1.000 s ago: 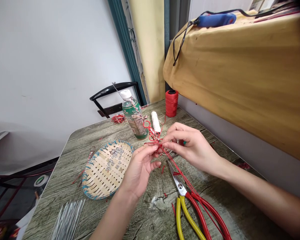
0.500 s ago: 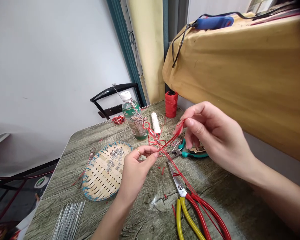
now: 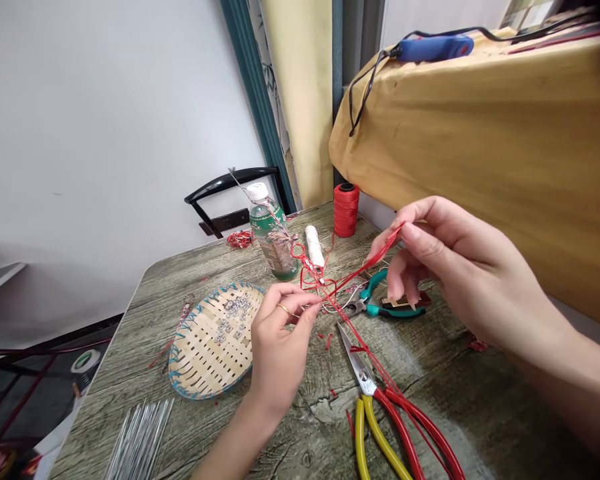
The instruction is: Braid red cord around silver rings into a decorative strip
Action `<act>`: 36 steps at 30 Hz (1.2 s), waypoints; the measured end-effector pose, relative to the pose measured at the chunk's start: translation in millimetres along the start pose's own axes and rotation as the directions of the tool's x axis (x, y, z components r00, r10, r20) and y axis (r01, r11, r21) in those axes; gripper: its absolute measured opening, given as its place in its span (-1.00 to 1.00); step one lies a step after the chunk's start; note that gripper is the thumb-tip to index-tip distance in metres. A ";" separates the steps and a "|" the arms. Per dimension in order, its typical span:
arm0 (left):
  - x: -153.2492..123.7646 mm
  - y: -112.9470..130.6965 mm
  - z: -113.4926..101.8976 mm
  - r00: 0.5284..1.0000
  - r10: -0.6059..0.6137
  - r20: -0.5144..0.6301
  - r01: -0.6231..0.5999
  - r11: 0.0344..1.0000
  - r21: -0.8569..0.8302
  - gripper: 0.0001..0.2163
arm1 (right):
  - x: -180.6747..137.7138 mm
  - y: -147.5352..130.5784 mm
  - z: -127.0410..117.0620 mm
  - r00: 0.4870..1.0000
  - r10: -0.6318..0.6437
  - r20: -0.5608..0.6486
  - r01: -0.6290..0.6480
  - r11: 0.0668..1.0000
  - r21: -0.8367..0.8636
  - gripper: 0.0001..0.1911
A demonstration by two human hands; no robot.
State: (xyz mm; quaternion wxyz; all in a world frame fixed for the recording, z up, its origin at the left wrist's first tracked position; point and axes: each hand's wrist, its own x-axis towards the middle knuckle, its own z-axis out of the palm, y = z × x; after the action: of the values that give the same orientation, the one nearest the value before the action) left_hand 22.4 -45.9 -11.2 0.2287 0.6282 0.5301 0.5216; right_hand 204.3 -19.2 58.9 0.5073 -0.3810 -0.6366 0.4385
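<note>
My left hand (image 3: 280,347) pinches the knotted part of a red cord piece (image 3: 325,283) just above the wooden table (image 3: 430,393). My right hand (image 3: 455,273) is raised to the right of it, thumb and forefinger pinched on a strand of the same red cord, which runs taut down to the knot. The cord work leads back to a wire on a green water bottle (image 3: 273,233).
A woven basket (image 3: 213,343) with small metal rings lies left of my hand. Scissors with red and yellow handles (image 3: 380,407) lie near the front. Teal pliers (image 3: 385,303), a white spool (image 3: 314,245), a red spool (image 3: 346,210) and metal rods (image 3: 137,440) also rest on the table.
My right hand has lifted up and to the right from the knot, drawing a red strand out taut. My left hand has stayed pinched at the knot.
</note>
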 end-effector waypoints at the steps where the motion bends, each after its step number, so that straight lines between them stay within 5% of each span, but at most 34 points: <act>1: -0.1 -0.2 1.6 1.000 0.006 -0.002 -0.006 1.000 0.009 -0.90 | 1.3 0.4 -0.5 1.000 0.014 0.016 -0.015 0.997 0.070 -0.90; 7: -3.0 2.4 4.5 0.998 0.004 -0.064 -0.001 0.998 0.058 -0.93 | 7.0 3.8 -5.6 0.997 0.072 0.022 -0.075 0.961 0.267 -0.89; 11: -3.7 8.4 8.5 0.981 0.118 -0.155 -0.087 0.978 0.192 -0.93 | 8.2 6.1 -7.1 0.997 0.072 0.009 -0.072 0.959 0.275 -0.88; 16: 2.3 10.9 20.1 0.949 0.312 -0.051 -0.258 0.857 0.446 -0.87 | 8.8 10.2 -4.2 0.996 0.086 0.025 -0.090 0.953 0.288 -0.90; 27: -20.1 -1.8 -2.6 0.861 0.503 0.077 -0.492 0.785 0.377 -0.59 | 3.8 26.8 -17.7 0.964 0.263 0.048 -0.260 0.882 0.392 -0.97; 31: -22.6 0.4 -4.4 0.875 0.476 0.091 -0.479 0.820 0.313 -0.57 | 2.8 36.2 -23.6 0.955 0.297 0.008 -0.290 0.925 0.247 -0.94; 36: -26.0 4.2 -5.9 0.870 0.485 0.088 -0.491 0.835 0.250 -0.55 | 3.4 45.4 -24.4 0.981 0.192 0.020 -0.181 0.950 -0.254 -0.77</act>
State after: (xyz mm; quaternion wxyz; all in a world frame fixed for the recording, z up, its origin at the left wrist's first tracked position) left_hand 21.7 -72.3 -16.3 0.0080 0.7727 0.4148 0.4805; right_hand 229.3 2.9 19.4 0.3972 -0.4907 -0.6593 0.4085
